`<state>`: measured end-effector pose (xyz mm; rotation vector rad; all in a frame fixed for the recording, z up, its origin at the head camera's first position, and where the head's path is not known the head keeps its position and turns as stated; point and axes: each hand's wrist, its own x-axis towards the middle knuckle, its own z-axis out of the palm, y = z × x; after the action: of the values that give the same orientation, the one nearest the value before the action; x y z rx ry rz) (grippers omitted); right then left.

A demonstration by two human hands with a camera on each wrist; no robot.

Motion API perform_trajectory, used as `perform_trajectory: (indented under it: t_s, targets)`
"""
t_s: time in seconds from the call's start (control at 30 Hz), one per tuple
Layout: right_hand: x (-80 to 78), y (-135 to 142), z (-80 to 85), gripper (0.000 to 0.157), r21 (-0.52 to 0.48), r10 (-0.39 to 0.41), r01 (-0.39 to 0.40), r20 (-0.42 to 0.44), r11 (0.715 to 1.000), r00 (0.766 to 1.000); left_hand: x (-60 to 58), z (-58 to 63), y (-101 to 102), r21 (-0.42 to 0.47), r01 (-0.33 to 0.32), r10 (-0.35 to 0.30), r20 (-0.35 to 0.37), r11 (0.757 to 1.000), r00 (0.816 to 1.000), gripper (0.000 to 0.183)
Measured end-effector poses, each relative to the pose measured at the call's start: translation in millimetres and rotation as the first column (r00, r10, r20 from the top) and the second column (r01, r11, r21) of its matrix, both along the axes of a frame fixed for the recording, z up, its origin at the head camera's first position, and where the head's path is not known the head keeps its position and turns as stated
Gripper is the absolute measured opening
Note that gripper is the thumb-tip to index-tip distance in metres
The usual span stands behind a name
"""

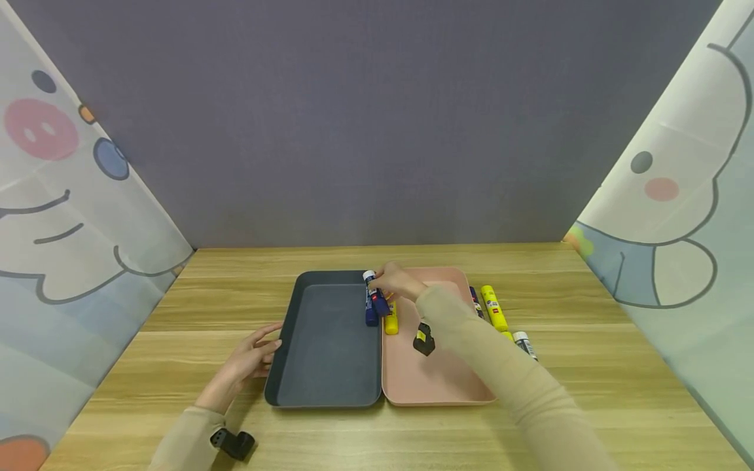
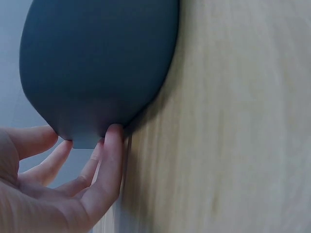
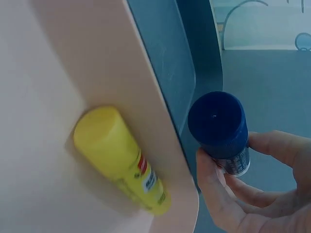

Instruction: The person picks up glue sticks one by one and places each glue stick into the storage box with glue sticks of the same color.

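Observation:
My right hand [image 1: 396,282] pinches a dark blue glue stick [image 1: 379,301] over the seam between a dark grey tray [image 1: 326,392] and a pink tray [image 1: 438,389]. In the right wrist view the fingers [image 3: 228,194] curl round the blue stick [image 3: 218,126] beside the pink tray's rim [image 3: 160,131]. A yellow glue stick [image 1: 391,322] [image 3: 121,162] lies in the pink tray against that rim. What looks like a second blue stick [image 1: 370,315] lies along the grey tray's right wall. My left hand [image 1: 254,356] rests with straight fingers [image 2: 112,155] against the grey tray's left wall [image 2: 97,68].
On the wooden table [image 1: 177,327] right of the pink tray lie a yellow glue stick [image 1: 493,307], a blue one [image 1: 476,301] and a white-capped one [image 1: 524,343]. Cartoon-printed curtains close both sides and a grey wall [image 1: 365,131] stands behind.

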<state>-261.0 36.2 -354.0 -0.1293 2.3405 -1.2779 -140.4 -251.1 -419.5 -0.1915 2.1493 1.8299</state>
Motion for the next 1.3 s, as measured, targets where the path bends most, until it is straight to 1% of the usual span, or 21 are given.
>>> perform_trajectory:
  t_s: [0.17, 0.27, 0.33, 0.4, 0.47, 0.67, 0.73, 0.93, 1.17, 1.23, 1.3]
  targets:
    - [3.0, -11.5, -0.3, 0.038, -0.017, 0.015, -0.015, 0.013, 1.000, 1.000, 0.4, -0.6, 0.2, 0.009, -0.005, 0.005, 0.000, 1.000, 1.000, 0.053]
    - [5.4, -17.7, 0.0, 0.031, -0.011, 0.027, -0.026, 0.008, 1.000, 1.000, 0.2, -1.0, -0.4, 0.016, 0.002, -0.002, -0.001, 1.000, 1.000, 0.053]
    - [6.6, -22.0, -1.5, 0.024, -0.005, 0.027, -0.027, -0.001, 1.000, 1.000, 0.2, -0.9, -0.6, 0.016, 0.005, -0.005, -0.003, 1.000, 1.000, 0.053]
    - [7.3, -25.9, -4.1, 0.016, 0.017, 0.036, -0.035, -0.019, 0.999, 0.999, 0.2, -0.7, -0.6, 0.014, 0.007, -0.007, -0.004, 1.000, 1.000, 0.053]
    - [7.4, -30.0, -7.3, 0.013, 0.031, 0.037, -0.036, -0.028, 0.999, 0.999, 0.4, -0.3, -0.5, 0.010, 0.007, -0.007, -0.004, 1.000, 1.000, 0.053]
    - [8.3, -39.4, -14.5, 0.015, 0.091, 0.070, -0.067, -0.030, 0.994, 0.997, 0.7, 0.7, -0.1, 0.003, 0.005, -0.005, -0.001, 1.000, 1.000, 0.053]
    - [8.8, -41.4, -16.3, 0.013, 0.122, 0.086, -0.081, -0.037, 0.989, 0.996, 0.7, 0.8, -0.2, 0.002, 0.006, -0.006, -0.003, 1.000, 1.000, 0.054]
    - [12.0, -47.8, -20.4, 0.013, 0.220, 0.133, -0.115, -0.070, 0.969, 0.989, 0.8, 1.1, -0.1, 0.003, 0.010, -0.010, 0.002, 1.000, 1.000, 0.054]
    - [17.5, -56.6, -22.2, 0.015, 0.357, 0.211, -0.152, -0.131, 0.922, 0.969, 0.9, 2.1, 0.9, -0.007, -0.003, 0.003, 0.005, 1.000, 1.000, 0.053]
    - [18.8, -58.3, -21.9, 0.013, 0.382, 0.232, -0.162, -0.147, 0.910, 0.961, 0.9, 2.2, 0.9, -0.008, -0.006, 0.006, 0.006, 1.000, 1.000, 0.053]
    - [20.1, -59.4, -22.0, 0.012, 0.391, 0.242, -0.166, -0.154, 0.906, 0.958, 0.8, 2.1, 0.8, -0.007, -0.006, 0.006, 0.007, 1.000, 1.000, 0.054]
